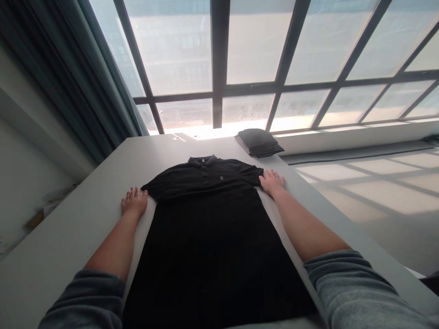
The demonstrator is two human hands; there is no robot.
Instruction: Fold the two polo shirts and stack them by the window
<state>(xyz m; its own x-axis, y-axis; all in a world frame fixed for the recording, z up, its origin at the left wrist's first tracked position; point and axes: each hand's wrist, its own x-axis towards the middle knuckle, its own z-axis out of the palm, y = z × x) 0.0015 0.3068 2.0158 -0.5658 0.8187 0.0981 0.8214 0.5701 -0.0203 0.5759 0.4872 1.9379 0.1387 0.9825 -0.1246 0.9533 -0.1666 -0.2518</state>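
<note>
A black short-sleeved polo shirt [212,246] lies spread flat, front side up, its collar at the far end and its hem near me. A small light logo sits on the chest. My left hand [134,202] rests on the table with fingers spread, its thumb side touching the tip of the left sleeve. At the opposite sleeve's edge, my right hand [272,182] lies palm down, fingers stretched out, its thumb side at the cuff. Neither hand appears to grip the cloth.
The shirt lies on a white table [85,224]. A stack of dark folded cloth [259,142] sits at its far right corner. Large framed windows [254,55] stand behind, with a dark curtain [72,64] on the left. Sunlit floor [384,183] shows beyond the right edge.
</note>
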